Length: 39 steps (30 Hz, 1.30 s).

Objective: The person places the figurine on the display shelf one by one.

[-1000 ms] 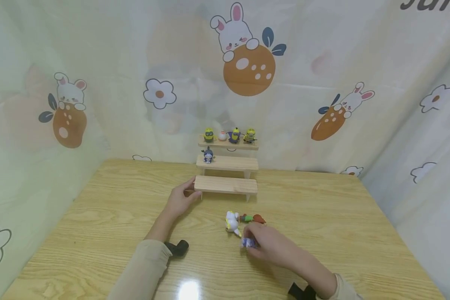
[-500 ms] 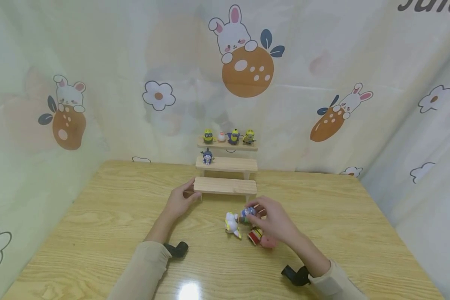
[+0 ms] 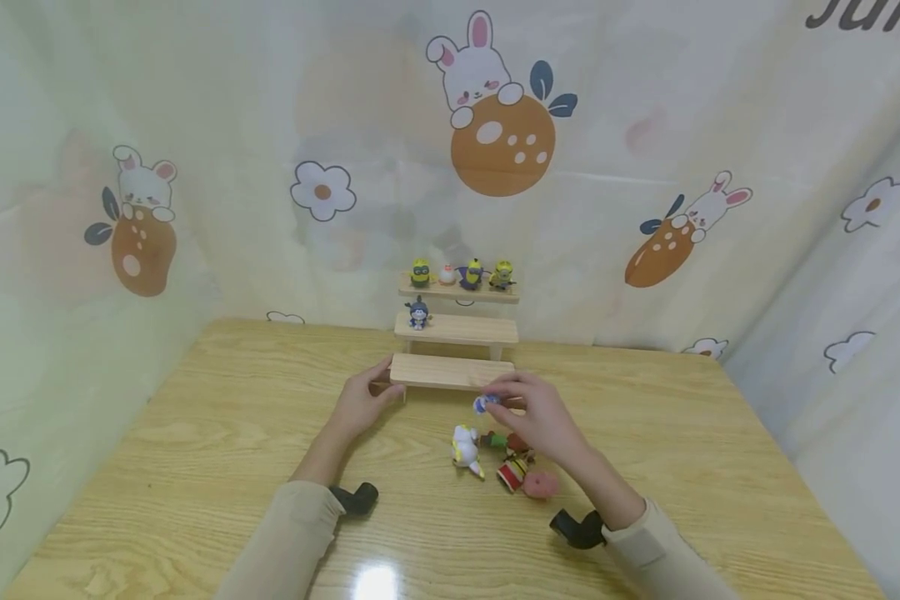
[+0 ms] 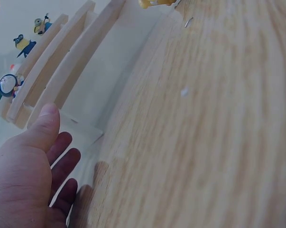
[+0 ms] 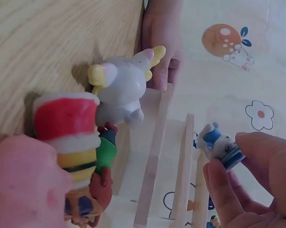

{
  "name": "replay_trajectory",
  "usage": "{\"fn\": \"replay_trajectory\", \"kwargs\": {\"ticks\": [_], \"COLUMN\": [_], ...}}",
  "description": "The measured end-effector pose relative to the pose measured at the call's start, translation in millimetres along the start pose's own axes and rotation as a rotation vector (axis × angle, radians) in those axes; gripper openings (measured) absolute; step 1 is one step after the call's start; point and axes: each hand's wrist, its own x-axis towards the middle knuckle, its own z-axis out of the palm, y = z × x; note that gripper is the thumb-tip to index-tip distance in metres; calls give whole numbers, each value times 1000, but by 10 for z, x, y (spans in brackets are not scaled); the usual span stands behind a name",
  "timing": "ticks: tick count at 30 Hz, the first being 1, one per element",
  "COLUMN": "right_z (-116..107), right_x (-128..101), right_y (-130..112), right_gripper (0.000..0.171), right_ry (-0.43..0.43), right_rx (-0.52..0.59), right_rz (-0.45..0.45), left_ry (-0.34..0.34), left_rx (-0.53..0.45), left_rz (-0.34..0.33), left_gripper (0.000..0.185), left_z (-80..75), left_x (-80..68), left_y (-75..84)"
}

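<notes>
My right hand (image 3: 537, 414) pinches a small blue-and-white figurine (image 5: 217, 142) between thumb and fingers, at the right front of a three-step wooden display shelf (image 3: 450, 372). My left hand (image 3: 362, 402) holds the left end of the lowest step, thumb in front and fingers partly hidden behind. In the left wrist view the thumb (image 4: 47, 118) lies against the step's edge. On the table lie a white figurine with yellow tips (image 3: 465, 447), a green-and-brown figurine (image 3: 495, 440), a red-and-yellow figurine (image 3: 512, 472) and a pink figurine (image 3: 541, 485).
Several figurines, mostly yellow minions (image 3: 474, 274), stand along the top step. One dark blue figurine (image 3: 418, 314) stands at the left of the middle step. A printed curtain (image 3: 375, 100) hangs behind the wooden table (image 3: 217, 467).
My right hand has picked up the blue-and-white figurine from the front of the group and carried it forward to the lowest step. My left hand stays at the shelf's end.
</notes>
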Motion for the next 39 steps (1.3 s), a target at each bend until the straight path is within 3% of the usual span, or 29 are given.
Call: {"fn": "replay_trajectory", "kwargs": {"ticks": [7, 15, 28, 33, 39], "right_z": [-34, -94, 57, 61, 97], "right_x": [128, 462, 1040, 1221, 1366], "right_y": [-26, -98, -83, -94, -101], "right_gripper": [26, 27, 21, 24, 24], "right_ry": [-22, 20, 152, 132, 93], "right_rx": [-45, -85, -213, -297, -291], "right_rz": [3, -5, -42, -6, 56], "left_ry": [-3, 6, 2, 2, 4], "left_rx": [6, 1, -13, -17, -26], "left_rz": [6, 2, -11, -11, -3], "left_gripper": [65, 65, 64, 64, 64], "left_z": [-20, -41, -23, -12, -5], "left_x": [6, -14, -23, -22, -15], "left_y": [16, 27, 19, 10, 19]}}
